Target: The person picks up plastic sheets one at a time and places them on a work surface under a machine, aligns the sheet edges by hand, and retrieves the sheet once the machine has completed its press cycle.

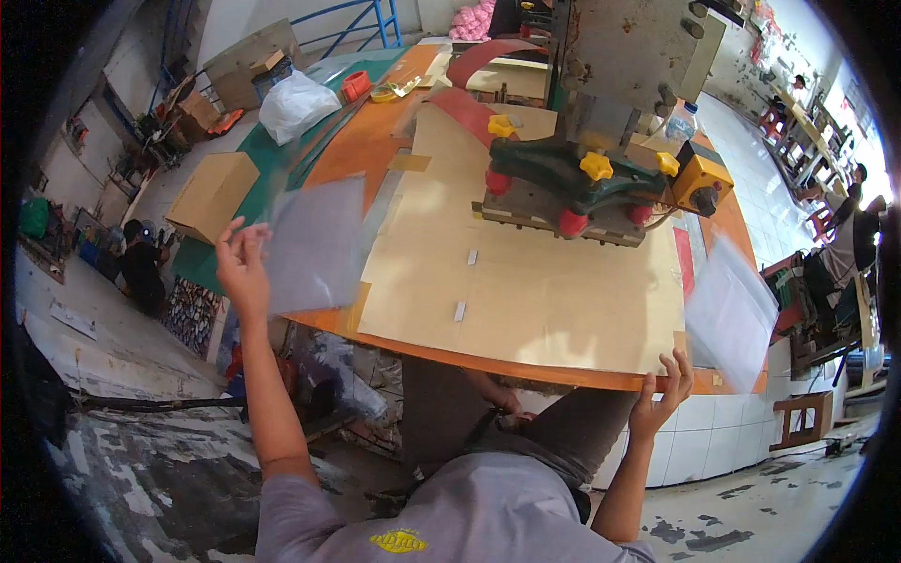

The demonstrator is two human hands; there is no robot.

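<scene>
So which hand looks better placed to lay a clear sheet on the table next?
Probably the left hand: it holds a clear sheet already over the table. The right hand grips the table edge, its sheet hanging beyond it.

A workshop or small factory floor. A heavy press machine [601, 178] with yellow and red knobs stands on a long orange worktable [375, 141], cardboard boxes [214, 194] lie at the left, and workers sit at benches [817, 122] far right.
</scene>
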